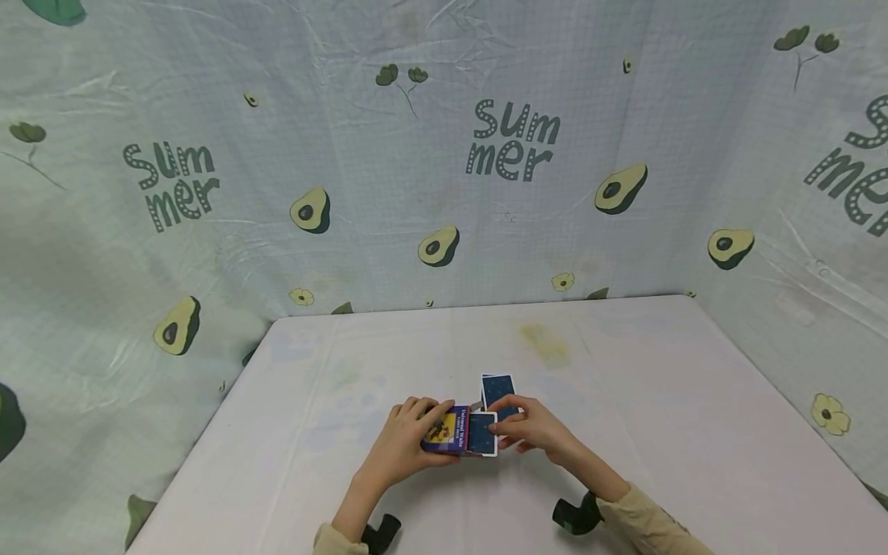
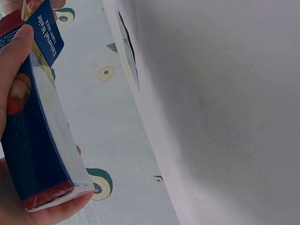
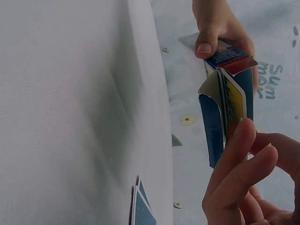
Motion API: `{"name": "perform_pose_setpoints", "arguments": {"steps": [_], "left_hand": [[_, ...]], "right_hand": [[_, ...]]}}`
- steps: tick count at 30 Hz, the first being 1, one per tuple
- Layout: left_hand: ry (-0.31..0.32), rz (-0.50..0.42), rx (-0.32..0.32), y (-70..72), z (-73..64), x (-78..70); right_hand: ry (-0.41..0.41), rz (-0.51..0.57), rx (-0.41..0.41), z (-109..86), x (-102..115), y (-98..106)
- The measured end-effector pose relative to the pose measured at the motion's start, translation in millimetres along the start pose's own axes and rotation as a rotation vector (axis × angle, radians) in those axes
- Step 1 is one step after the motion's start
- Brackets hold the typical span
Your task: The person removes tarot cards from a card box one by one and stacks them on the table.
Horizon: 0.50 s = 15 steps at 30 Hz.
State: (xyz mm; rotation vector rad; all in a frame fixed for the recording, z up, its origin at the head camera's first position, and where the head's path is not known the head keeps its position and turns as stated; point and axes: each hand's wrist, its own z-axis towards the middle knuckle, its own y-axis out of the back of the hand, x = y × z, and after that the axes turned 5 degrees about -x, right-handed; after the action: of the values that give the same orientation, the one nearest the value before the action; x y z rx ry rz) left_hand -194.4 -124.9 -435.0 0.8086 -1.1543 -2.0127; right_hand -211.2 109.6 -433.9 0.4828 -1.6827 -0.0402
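Low over the table, my left hand (image 1: 401, 441) grips a blue and purple tarot card box (image 1: 454, 432) with "Universal Waite" printed on it. The box lies sideways, its open end facing right, and its flap (image 2: 46, 30) hangs open in the left wrist view. A few tarot cards (image 1: 482, 434) with dark blue, white-edged backs stick partway out of that end. My right hand (image 1: 537, 428) pinches their outer edge between thumb and fingers. Just behind, more blue-backed cards (image 1: 497, 385) lie on the table, partly covered by the right hand. The cards deeper inside the box are hidden.
A white-covered table (image 1: 333, 462) spreads around the hands, with a yellowish stain toward the back. Behind and beside it hangs a pale cloth (image 1: 388, 169) printed with avocados and "summer". Black wrist-worn devices (image 1: 579, 515) show by both sleeves.
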Motion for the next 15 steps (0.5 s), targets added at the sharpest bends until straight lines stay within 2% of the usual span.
{"name": "perform_pose_setpoints", "arguments": {"steps": [9, 15], "left_hand": [[0.002, 0.007, -0.037, -3.1, -2.2, 0.4], [0.023, 0.010, -0.025, -3.5, -2.8, 1.6]], "right_hand": [[-0.028, -0.046, -0.037, 1.1, -1.2, 7.6], [-0.027, -0.052, -0.038, 3.7, -0.2, 11.2]]}}
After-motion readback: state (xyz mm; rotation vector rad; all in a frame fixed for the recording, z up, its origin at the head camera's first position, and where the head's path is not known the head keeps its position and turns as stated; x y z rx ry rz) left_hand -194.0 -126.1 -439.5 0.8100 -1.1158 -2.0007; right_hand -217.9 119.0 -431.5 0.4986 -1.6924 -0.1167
